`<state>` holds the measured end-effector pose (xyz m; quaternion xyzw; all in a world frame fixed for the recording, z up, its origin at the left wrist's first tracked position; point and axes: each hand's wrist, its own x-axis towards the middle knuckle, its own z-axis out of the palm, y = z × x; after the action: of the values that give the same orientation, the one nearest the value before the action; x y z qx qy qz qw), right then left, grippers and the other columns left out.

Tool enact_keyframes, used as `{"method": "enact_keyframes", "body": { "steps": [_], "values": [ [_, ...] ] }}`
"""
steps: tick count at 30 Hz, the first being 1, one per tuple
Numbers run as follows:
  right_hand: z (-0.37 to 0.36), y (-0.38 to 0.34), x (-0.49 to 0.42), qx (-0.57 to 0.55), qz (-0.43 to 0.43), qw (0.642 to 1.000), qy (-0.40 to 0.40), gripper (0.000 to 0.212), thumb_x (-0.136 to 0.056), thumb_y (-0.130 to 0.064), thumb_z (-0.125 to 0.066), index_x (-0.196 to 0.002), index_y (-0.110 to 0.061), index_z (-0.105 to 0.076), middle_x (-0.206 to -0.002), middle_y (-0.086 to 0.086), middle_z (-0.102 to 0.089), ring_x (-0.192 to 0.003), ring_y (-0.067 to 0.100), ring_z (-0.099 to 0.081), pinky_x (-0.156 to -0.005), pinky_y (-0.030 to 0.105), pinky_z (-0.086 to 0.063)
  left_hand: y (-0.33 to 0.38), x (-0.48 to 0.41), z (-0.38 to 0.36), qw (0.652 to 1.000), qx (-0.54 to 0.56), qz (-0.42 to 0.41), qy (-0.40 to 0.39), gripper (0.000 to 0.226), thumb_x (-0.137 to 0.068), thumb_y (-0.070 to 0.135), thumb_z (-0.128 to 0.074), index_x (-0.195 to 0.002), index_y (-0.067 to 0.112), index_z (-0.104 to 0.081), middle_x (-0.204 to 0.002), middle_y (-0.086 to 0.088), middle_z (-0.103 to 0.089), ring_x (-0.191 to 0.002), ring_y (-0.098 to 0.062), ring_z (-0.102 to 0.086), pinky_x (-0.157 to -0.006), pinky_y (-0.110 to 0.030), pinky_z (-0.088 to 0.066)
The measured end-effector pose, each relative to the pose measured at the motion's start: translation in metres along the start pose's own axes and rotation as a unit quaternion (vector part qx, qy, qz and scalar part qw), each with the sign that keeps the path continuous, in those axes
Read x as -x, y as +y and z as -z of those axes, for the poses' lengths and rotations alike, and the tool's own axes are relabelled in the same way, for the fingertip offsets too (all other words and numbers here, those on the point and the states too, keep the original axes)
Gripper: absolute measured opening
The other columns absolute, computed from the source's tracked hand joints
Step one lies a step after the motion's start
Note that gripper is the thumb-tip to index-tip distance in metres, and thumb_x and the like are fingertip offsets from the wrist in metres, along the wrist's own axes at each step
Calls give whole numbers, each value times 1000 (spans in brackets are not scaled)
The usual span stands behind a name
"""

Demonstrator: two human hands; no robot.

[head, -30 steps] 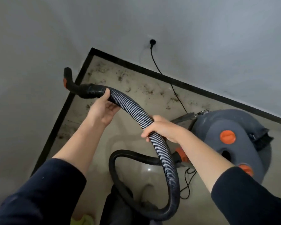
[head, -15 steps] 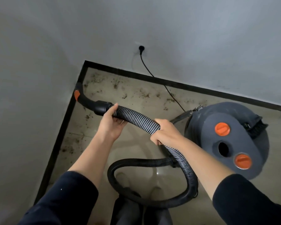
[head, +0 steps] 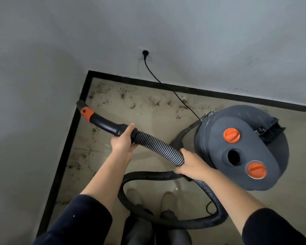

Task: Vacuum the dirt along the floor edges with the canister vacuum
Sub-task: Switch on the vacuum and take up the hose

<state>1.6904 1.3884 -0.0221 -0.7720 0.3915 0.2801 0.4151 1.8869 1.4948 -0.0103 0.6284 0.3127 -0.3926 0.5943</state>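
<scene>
My left hand (head: 122, 142) grips the black ribbed hose (head: 155, 145) where it joins the rigid handle tube. My right hand (head: 189, 164) grips the same hose lower down. The nozzle (head: 84, 109), black with an orange collar, points at the black skirting on the left wall near the corner. The grey canister vacuum (head: 240, 149) with two orange knobs stands on the floor to my right. Dark dirt specks (head: 124, 95) lie along the back edge, and more dirt (head: 78, 158) lies along the left edge.
The hose loops on the floor around my feet (head: 151, 197). A black power cord (head: 166, 85) runs from a wall socket (head: 145, 54) down to the canister. Grey walls meet in a corner at upper left, lined by black skirting (head: 201, 90).
Both hands have lowered the hose, and the nozzle has swung from raised against the left wall down to the skirting by the floor. The view has tilted downward.
</scene>
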Motion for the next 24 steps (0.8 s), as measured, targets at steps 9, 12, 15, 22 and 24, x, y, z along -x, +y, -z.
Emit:
{"method": "enact_keyframes", "body": {
  "steps": [9,12,15,22,24],
  "values": [
    [11,1,8,111,98,978,145,29,-81,-30,-61,-92,-19,-37,-81,-3,-57,-69,22,-59,-58,36,-51,-41,30,-23,999,27,-20,-33,56,-85,31,-74,-130,13,-46,-121,-7,-61,-108,-24,-63,-93,-44,-54],
    [23,7,12,70,95,985,125,28,-74,-26,-63,-86,-18,-39,-73,-3,-55,-63,21,-57,-56,36,-48,-32,32,-23,994,83,-1,-66,38,-91,34,-66,-118,15,-50,-118,-8,-62,-108,-25,-62,-89,-42,-54],
    [27,13,16,74,95,989,89,28,-75,-21,-62,-88,-17,-38,-75,-1,-53,-66,23,-56,-57,37,-46,-32,31,-27,996,74,12,-42,35,-91,27,-65,-118,10,-50,-106,-7,-63,-97,-24,-64,-71,-39,-55],
    [55,38,55,-1,88,990,108,36,-81,-30,-63,-114,-18,-55,-109,-4,-57,-94,16,-57,-79,38,-50,-48,39,-50,999,16,15,-27,37,-90,25,-65,-119,12,-46,-107,-5,-60,-95,-23,-62,-76,-42,-56],
    [65,52,65,-24,79,985,154,38,-85,-31,-62,-119,-16,-57,-115,-3,-59,-102,15,-56,-86,35,-48,-54,48,-60,999,-4,9,-32,40,-89,25,-66,-121,12,-46,-110,-6,-60,-97,-24,-62,-76,-43,-56]
  ]
}}
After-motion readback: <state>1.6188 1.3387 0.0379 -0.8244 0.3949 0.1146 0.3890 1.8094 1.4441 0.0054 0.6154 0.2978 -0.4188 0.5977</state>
